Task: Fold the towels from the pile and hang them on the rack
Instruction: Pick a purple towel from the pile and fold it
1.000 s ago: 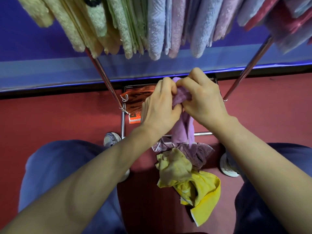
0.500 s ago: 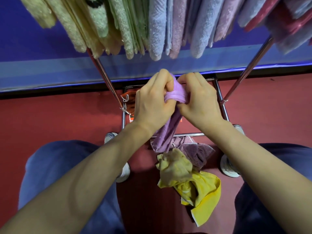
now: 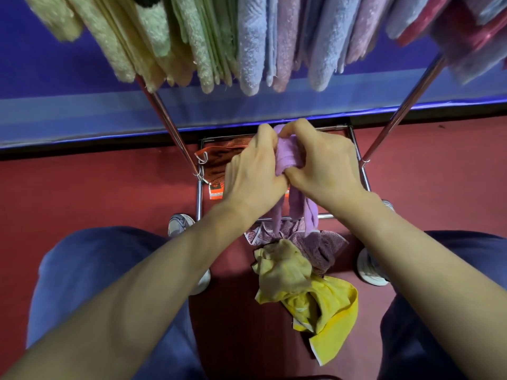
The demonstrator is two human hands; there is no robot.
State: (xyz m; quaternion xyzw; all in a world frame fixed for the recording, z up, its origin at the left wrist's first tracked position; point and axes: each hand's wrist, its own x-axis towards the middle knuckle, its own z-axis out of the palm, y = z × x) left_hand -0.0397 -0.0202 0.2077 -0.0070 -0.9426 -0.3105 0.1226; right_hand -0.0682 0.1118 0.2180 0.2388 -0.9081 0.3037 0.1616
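The lilac towel (image 3: 285, 157) is held in the air in front of the rack (image 3: 170, 124), below its row of hung towels (image 3: 249, 45) and above its base frame. It is grasped by both hands. The left hand (image 3: 252, 174) is curled round one side of the bunched upper end, and the right hand (image 3: 323, 165) is curled round the other, with the knuckles nearly touching.

The cloth is gathered into a narrow, crumpled strip rather than spread flat. Its long axis runs up and down, with the gripped end turned up toward the hung towels and two loose tails dropped toward the floor (image 3: 82, 187).

The task is judged to be well advanced, since the rack's rail is crowded with folded towels. This towel is not yet folded; its edges have yet to be found and squared.

A small pile (image 3: 301, 275) is left on the floor at the near side of the rack's base, in which a mauve towel (image 3: 318, 245) and a yellow towel (image 3: 334, 305) can be made out. An orange cloth (image 3: 216, 160) lies inside the rack's base.
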